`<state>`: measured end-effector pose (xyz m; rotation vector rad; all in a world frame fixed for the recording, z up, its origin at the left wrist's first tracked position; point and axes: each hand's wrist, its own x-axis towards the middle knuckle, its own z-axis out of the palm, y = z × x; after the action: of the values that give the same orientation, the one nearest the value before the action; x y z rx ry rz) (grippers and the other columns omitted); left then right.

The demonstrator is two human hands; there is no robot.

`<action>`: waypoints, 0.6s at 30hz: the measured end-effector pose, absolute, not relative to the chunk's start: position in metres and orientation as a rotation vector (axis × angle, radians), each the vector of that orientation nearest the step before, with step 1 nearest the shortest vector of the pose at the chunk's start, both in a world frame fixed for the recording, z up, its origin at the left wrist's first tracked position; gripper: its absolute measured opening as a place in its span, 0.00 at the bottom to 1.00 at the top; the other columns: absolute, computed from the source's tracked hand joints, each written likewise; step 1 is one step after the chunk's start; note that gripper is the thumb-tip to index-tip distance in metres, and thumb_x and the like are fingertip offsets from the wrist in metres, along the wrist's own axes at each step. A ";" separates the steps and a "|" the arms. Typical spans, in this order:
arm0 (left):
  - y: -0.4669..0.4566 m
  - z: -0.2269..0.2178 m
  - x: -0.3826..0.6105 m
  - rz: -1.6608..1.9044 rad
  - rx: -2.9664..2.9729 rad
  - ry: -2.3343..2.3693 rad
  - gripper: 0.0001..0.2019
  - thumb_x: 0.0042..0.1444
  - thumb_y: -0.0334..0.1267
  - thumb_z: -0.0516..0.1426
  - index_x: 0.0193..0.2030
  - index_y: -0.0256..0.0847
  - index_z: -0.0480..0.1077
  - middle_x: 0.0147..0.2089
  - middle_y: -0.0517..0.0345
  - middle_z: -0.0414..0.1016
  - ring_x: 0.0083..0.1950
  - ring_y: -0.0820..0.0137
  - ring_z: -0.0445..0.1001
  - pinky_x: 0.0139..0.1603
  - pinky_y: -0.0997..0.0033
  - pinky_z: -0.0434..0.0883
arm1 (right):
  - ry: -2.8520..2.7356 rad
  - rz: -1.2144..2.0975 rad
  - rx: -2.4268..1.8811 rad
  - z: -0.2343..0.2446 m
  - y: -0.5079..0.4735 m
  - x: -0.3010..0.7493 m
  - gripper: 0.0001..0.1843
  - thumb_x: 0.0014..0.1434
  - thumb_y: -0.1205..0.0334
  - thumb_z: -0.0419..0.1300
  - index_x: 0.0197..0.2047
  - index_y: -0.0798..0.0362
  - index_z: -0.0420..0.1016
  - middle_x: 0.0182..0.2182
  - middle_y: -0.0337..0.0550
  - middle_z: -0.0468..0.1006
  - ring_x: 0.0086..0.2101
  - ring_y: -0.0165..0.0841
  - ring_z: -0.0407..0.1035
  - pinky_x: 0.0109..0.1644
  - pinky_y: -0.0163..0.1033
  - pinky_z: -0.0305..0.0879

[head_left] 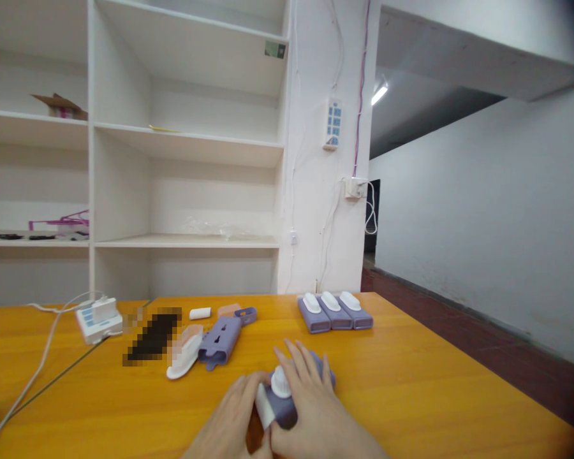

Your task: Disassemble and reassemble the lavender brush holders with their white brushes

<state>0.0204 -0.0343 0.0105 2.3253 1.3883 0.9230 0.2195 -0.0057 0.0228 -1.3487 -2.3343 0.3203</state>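
Note:
Both my hands are on a purple plastic case lying on the wooden table in front of me. A ribbed white piece stands up from its top. My left hand grips the near left end, its thumb and fingers around a white edge there. Across the top and right side lies my right hand, fingers over the case and thumb at the near end. My right hand hides much of the case. Farther left rest a similar purple case with dark slots and a white oblong part.
Three purple cases with white tops stand side by side at the table's back. A white roll and a purple ring-shaped part lie back left. A power strip trails a cable on the left, near a blurred-out dark patch.

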 end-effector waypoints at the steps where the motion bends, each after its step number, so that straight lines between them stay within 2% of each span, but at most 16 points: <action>1: -0.034 0.012 0.019 0.899 2.325 1.377 0.26 0.49 0.31 0.59 0.57 0.47 0.65 0.55 0.51 0.75 0.57 0.59 0.74 0.62 0.65 0.69 | -2.336 0.313 -1.355 0.024 -0.007 0.217 0.55 0.45 0.59 0.66 0.75 0.44 0.51 0.75 0.50 0.43 0.72 0.60 0.34 0.67 0.76 0.18; 7: -0.032 0.017 0.013 0.793 2.291 1.283 0.28 0.49 0.35 0.63 0.57 0.47 0.64 0.58 0.51 0.72 0.59 0.59 0.72 0.63 0.66 0.68 | -2.187 0.255 -1.647 0.020 -0.017 0.193 0.52 0.49 0.60 0.62 0.75 0.51 0.51 0.75 0.54 0.40 0.72 0.64 0.29 0.61 0.82 0.11; 12: -0.034 0.012 0.014 0.884 2.301 1.313 0.28 0.50 0.32 0.62 0.58 0.49 0.63 0.58 0.52 0.73 0.59 0.60 0.72 0.63 0.65 0.69 | -2.210 0.191 -1.593 0.007 -0.014 0.192 0.47 0.54 0.55 0.57 0.76 0.47 0.48 0.76 0.45 0.36 0.72 0.59 0.25 0.62 0.81 0.11; 15: -0.035 0.010 0.011 0.852 2.420 1.287 0.27 0.56 0.36 0.60 0.62 0.48 0.61 0.62 0.49 0.71 0.63 0.58 0.71 0.66 0.59 0.67 | -2.230 0.152 -1.572 0.000 -0.011 0.194 0.49 0.51 0.56 0.56 0.76 0.46 0.47 0.76 0.42 0.35 0.73 0.56 0.23 0.63 0.78 0.08; 18: -0.032 0.006 0.007 0.789 2.524 1.281 0.30 0.61 0.40 0.57 0.68 0.46 0.54 0.69 0.46 0.65 0.69 0.54 0.65 0.70 0.52 0.63 | -2.227 0.127 -1.562 -0.004 -0.009 0.193 0.52 0.49 0.59 0.56 0.76 0.46 0.46 0.76 0.42 0.34 0.73 0.54 0.23 0.63 0.76 0.06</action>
<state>0.0070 -0.0323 0.0062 2.5235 1.2806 0.7889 0.1926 -0.0095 -0.0035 -1.5625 -2.2267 0.1273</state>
